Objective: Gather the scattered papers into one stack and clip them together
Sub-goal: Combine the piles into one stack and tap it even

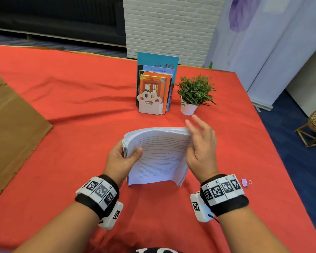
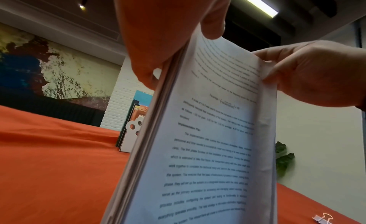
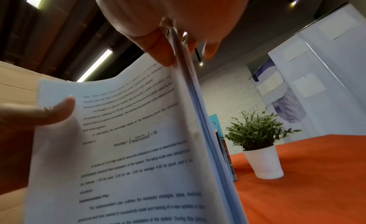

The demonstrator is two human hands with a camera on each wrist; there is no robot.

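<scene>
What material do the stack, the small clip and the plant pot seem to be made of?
Stack: matte white paper; the printed sheets bend. Clip: apparently lilac painted metal with wire handles; too small to confirm. Pot: smooth white, ceramic or plastic; the look leaves it open.

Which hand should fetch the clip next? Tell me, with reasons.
Right. The clip lies on the cloth just beside the right hand's wrist, and that hand only pinches the stack at its edge. The left hand grips the stack firmly and sits farther away.
</scene>
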